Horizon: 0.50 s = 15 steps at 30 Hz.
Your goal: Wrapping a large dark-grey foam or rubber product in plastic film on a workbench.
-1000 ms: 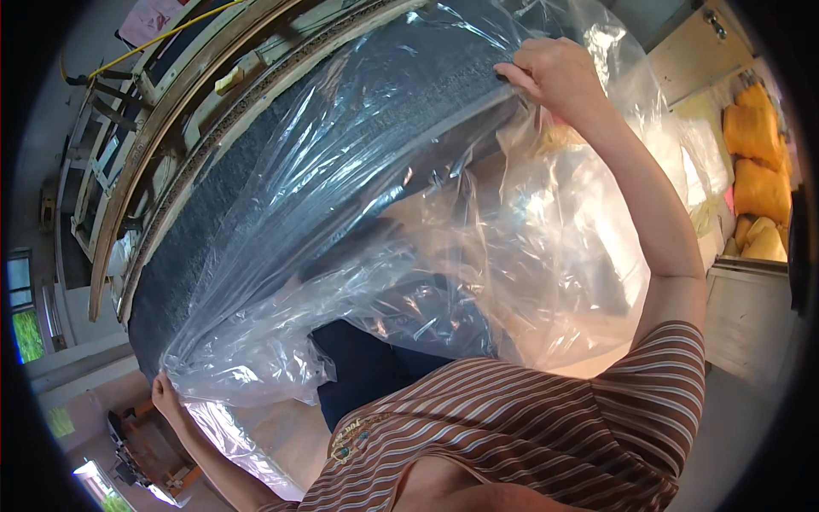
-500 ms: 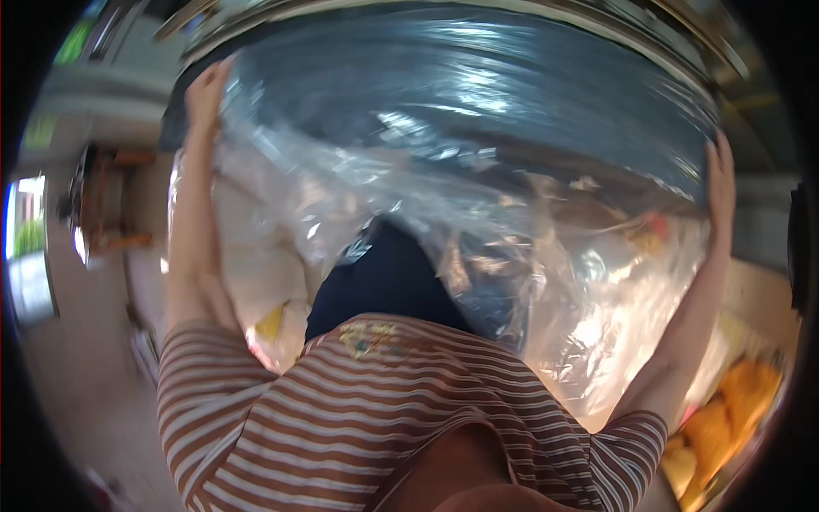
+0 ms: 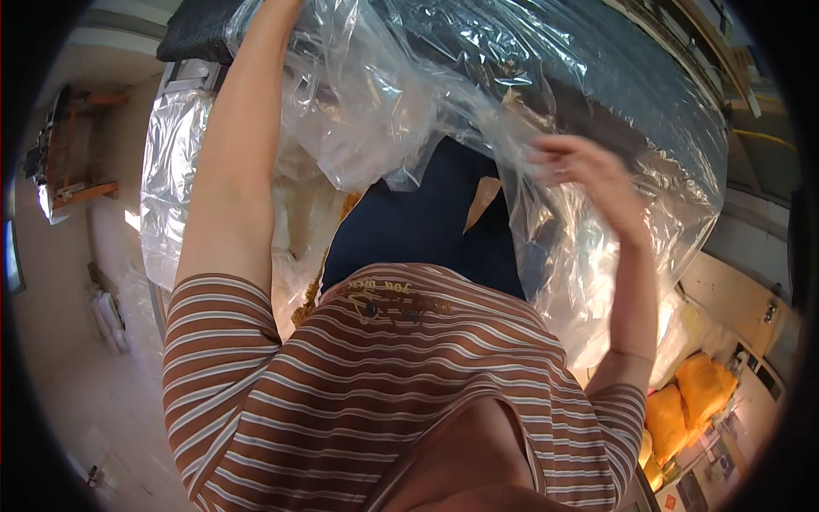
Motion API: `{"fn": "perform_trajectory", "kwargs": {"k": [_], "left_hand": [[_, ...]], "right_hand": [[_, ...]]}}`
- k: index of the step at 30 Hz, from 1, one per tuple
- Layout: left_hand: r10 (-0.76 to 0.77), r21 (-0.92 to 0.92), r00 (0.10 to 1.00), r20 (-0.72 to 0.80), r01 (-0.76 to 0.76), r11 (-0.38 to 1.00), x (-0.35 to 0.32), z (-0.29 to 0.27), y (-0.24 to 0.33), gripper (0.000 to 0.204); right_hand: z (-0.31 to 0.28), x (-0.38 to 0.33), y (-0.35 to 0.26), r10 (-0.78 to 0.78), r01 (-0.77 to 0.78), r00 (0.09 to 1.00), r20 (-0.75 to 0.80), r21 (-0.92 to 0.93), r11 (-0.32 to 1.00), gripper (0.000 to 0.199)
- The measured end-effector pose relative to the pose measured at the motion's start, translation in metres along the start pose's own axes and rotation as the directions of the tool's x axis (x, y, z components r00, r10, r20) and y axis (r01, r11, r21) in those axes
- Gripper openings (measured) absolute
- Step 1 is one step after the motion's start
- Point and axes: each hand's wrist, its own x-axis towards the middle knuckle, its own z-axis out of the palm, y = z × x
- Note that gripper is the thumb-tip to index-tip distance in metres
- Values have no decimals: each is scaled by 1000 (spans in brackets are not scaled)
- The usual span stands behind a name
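A large clear plastic sheet (image 3: 375, 119), wrinkled and shiny, spreads over a long dark grey surface and hangs down in front of my legs. My left forearm reaches far forward over the sheet's left part; the hand itself lies beyond the upper edge of the picture. Over the right half of the sheet is my right hand (image 3: 593, 175), somewhat blurred, with its fingers stretched out toward the left and apart. I see nothing held in it. At the far left, a dark corner (image 3: 196, 32) of the covered surface shows bare.
Shiny plastic wrapping (image 3: 175, 162) hangs left of my left arm. Orange bundles (image 3: 695, 397) lie at the lower right, near a light wooden panel (image 3: 725, 294). A wooden stand (image 3: 72, 162) is at the far left. Rails (image 3: 704, 43) run along the far right side.
My left hand has gone forward out of the picture. My right hand has left the sheet's right edge and moved inward to the left. The sheet's near part has shifted, and the view has turned.
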Motion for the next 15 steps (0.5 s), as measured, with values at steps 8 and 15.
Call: {"fn": "perform_trajectory", "kwargs": {"k": [8, 15], "left_hand": [[-52, -32, 998, 21, 52, 998, 1, 10, 6, 33], [-43, -279, 983, 177, 92, 956, -17, 5, 43, 33]], "right_hand": [[109, 98, 32, -34, 23, 998, 60, 190, 981, 51], [-32, -43, 17, -349, 555, 812, -468, 804, 213, 47]]}}
